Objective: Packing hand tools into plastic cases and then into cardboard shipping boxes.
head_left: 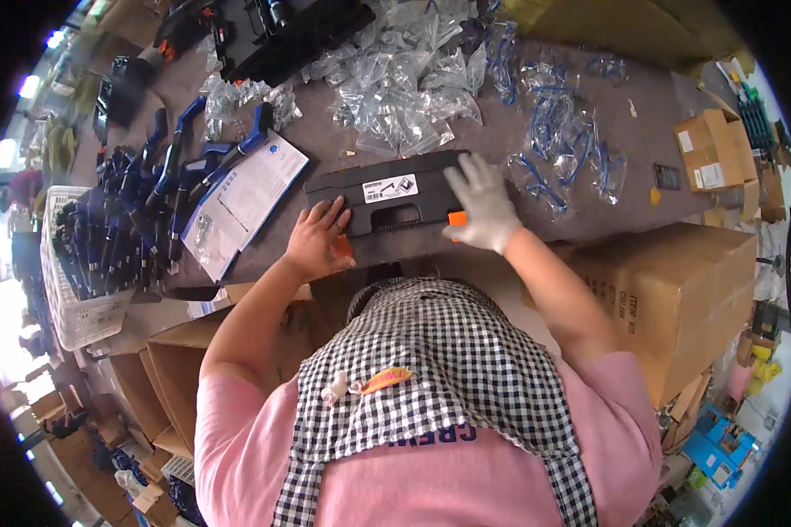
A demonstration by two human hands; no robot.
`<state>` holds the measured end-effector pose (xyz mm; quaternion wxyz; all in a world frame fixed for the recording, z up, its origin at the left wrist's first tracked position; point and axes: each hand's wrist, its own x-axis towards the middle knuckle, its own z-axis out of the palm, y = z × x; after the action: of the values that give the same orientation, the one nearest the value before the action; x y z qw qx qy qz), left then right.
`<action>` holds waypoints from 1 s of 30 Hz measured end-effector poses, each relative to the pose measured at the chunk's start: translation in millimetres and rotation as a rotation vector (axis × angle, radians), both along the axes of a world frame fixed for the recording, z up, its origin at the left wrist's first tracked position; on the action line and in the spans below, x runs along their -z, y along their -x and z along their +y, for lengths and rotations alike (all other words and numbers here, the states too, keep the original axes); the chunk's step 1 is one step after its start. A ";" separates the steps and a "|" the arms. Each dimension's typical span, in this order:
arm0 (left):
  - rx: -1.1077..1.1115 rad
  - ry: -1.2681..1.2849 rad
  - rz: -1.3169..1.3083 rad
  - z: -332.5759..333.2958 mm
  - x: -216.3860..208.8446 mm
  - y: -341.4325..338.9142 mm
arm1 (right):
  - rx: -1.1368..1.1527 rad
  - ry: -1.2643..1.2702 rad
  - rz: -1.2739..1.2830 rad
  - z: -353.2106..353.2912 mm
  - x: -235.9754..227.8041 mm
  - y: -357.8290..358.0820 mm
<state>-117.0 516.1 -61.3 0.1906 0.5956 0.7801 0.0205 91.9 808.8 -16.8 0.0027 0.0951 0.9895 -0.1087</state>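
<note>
The workbench (655, 136) is the largest item, with a brown carton (677, 294) standing before its right part. The black plastic carrying case (351, 193) lies shut, label up, at the near edge of the bench, directly before the person. Clear bags of parts (404, 92) lie beyond it.

The right hand (483, 202), in a pale glove, is open, fingers spread on the case's right end, thumb at the right orange latch (456, 219). The left hand (319, 239), bare, bends its fingers over the left end, thumb by the left orange latch (342, 247); whether it grips cannot be told.

Assessment: latch work appears in hand. The next move calls for even thumb pressure and a steady case. Latch engagement is not verifiable.
</note>
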 end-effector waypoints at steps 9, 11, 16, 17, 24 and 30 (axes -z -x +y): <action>-0.080 -0.060 0.042 13.0 -1.1 -2.6 | -0.168 -0.249 -0.488 -6.4 21.7 34.4; -0.088 -0.073 0.099 8.1 17.2 2.6 | -0.165 -0.248 -0.481 -10.6 24.6 36.3; -0.102 -0.080 0.208 -3.3 42.6 -4.7 | -0.147 -0.295 -0.387 -17.2 38.9 28.2; -0.104 -0.091 0.226 -1.4 42.8 -5.2 | -0.134 -0.294 -0.383 -16.4 38.6 26.7; -0.167 -0.318 0.441 38.0 30.1 -65.5 | -0.003 -0.225 -0.097 -3.9 70.3 -2.5; -0.145 -0.038 0.270 100.6 46.0 -92.4 | 0.262 -0.046 -0.039 -15.5 45.6 -63.8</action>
<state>-24.6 616.7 -107.3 0.0708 0.5386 0.8390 -0.0312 155.7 793.3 -62.4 0.0055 0.2257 0.9706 -0.0837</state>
